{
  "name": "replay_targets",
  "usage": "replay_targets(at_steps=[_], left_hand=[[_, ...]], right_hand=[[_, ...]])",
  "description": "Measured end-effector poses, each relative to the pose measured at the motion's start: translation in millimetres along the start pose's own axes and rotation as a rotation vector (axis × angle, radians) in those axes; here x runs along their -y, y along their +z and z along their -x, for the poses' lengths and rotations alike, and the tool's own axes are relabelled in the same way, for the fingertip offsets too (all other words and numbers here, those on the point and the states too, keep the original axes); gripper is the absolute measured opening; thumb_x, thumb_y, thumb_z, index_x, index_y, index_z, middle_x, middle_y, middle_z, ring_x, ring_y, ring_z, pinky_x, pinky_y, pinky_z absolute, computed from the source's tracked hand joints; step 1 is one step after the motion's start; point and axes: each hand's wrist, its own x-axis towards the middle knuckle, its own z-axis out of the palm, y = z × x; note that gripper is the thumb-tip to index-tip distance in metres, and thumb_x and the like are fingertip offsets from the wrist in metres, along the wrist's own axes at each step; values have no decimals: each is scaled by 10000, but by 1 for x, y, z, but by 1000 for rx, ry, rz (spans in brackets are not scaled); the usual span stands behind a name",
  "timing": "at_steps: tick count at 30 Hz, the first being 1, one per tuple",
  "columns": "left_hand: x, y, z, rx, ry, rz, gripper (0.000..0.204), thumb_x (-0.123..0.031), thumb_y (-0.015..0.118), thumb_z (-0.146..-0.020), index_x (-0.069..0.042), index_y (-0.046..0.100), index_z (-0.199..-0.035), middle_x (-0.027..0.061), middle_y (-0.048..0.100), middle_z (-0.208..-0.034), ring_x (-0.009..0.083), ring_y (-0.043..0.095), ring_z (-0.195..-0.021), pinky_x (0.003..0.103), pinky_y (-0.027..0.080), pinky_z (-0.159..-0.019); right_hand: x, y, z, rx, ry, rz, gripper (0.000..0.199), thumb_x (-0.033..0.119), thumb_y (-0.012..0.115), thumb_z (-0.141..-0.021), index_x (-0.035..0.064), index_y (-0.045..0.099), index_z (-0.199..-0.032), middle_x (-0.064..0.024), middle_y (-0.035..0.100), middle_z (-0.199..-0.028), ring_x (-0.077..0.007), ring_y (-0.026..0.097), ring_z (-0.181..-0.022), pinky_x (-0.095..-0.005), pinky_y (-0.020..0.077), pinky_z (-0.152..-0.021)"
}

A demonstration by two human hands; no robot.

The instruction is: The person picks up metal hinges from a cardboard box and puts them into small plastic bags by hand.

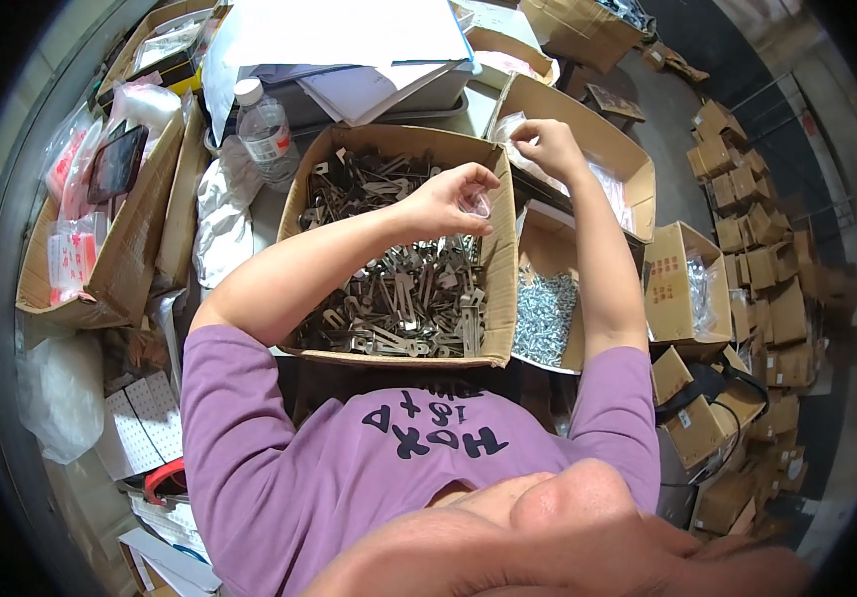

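My left hand (438, 204) is curled over the right side of a cardboard box of metal clips (398, 289), flat bent pieces with slots. Its fingers close around a small clear plastic piece (476, 205), perhaps part of a bag. Farther right, my right hand (552, 149) is over an open cardboard box (637, 164) holding clear plastic bags (607, 189). The fingertips are pinched together beside a clear bag (511, 132); whether they grip it is hard to see. Just below my right wrist lies a carton of silver screws (546, 313).
A water bottle (269, 139) stands left of the clip box, beside a white cloth (226, 214). Papers (349, 40) are piled at the back. On the left, a phone (117, 164) rests against a carton (130, 249) of bags. Many small cartons (747, 189) are stacked at the right.
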Motion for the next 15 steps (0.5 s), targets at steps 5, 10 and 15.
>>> replay_targets(at_steps=[5,10,15], left_hand=[[2,0,-2,1,-4,26,601,-67,761,-728,-33,422,-1224,23,548,-924,97,532,-880,256,460,-799],[2,-1,3,7,-5,85,631,-69,752,-738,-39,385,-1252,19,528,-967,98,528,-923,256,475,-789],[-2,-1,3,93,-14,138,602,-47,693,-756,-32,372,-1265,53,543,-1051,114,532,-984,259,478,-802]], right_hand=[[32,-17,32,-62,-14,-536,139,89,677,-759,3,656,-866,-10,629,-732,-60,544,-662,-213,450,-611],[97,-20,68,199,27,-698,131,92,694,-773,20,653,-876,-2,583,-756,-71,537,-692,-213,435,-610],[104,-19,88,73,-336,-285,145,94,711,-724,56,667,-858,-100,534,-1000,-254,529,-961,-339,427,-875]])
